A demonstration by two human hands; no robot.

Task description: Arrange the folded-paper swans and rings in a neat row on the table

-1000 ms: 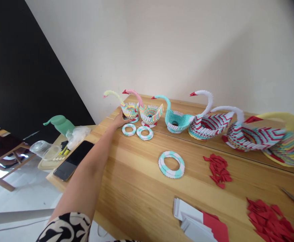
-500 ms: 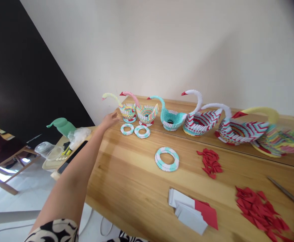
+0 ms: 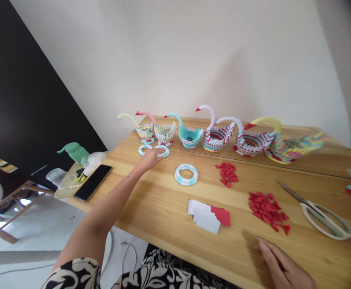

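Observation:
My left hand (image 3: pixel 151 158) reaches across the table to two small white-and-turquoise folded-paper rings. Its fingers look closed at the near edge of the right small ring (image 3: pixel 164 151), partly covering it; the left small ring (image 3: pixel 143 148) lies beside it. My right hand (image 3: pixel 286 265) is low over the front of the table, thumb and fingers together, with nothing visible in them. Beyond that hand lies a pile of folded red paper triangles (image 3: pixel 267 210). A larger ring of the same colours (image 3: pixel 186 174) lies flat in the middle of the table.
Several folded-paper swans, a turquoise one (image 3: pixel 190 136) among them, line the back by the wall. White and red paper slips (image 3: pixel 207 216), a smaller red pile (image 3: pixel 227 174) and scissors (image 3: pixel 319 216) lie on the table. A phone (image 3: pixel 93 182) rests at the left edge.
My left hand has moved from beside the leftmost swans to the small rings, and its fingers have closed. My right hand has come into view. The camera view has shifted to the right.

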